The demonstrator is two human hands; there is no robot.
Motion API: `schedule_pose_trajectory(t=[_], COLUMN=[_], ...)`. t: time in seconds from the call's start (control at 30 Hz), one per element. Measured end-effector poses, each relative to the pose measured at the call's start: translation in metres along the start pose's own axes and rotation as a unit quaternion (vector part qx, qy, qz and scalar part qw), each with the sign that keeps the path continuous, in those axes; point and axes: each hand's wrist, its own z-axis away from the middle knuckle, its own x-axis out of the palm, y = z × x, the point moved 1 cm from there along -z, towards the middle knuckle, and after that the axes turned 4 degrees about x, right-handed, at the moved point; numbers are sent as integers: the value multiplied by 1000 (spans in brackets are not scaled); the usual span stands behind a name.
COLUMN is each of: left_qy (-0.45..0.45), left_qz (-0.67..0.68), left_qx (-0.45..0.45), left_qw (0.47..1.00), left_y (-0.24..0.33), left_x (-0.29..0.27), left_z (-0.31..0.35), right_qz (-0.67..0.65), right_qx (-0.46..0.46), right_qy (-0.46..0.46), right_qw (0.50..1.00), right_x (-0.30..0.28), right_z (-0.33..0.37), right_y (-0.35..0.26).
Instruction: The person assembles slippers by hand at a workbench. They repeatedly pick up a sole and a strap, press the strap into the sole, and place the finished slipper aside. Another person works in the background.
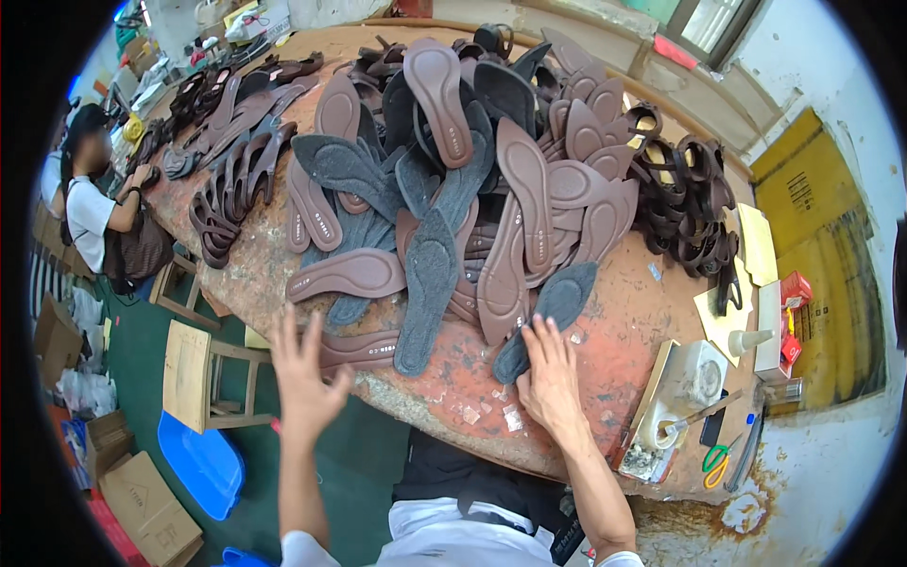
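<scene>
Brown insoles (437,99) bear lettering; print on yellow cardboard (820,265) seems blurred.

Bright, even light covers the counter (614,378) here, and the window (716,21) behind it looks pale. Shadows are soft, darkest in gaps between the insoles (439,104) heaped on it. Beyond its left end, detail softens and a person's (99,219) face is blurred; straight edges bow toward a black rim all around.

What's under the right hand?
Partly under the right hand is a grey insole; its pointed end and rounded heel show. Its covered part and whatever the palm hides can't be seen.
</scene>
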Motion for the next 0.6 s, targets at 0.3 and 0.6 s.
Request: schedule_pose_trajectory(t=[0.3,0.6], left_qy=[-36,15], left_qz=[-10,-11], left_qx=[13,86], left_qw=[999,996], left_y=[38,148], left_x=[97,144], left_z=[-23,-72], right_qz=[64,-8], right_qx=[65,167], right_qy=[108,154], right_qw=[990,974], right_x=[4,15], right_z=[56,-10], right_y=[17,90])
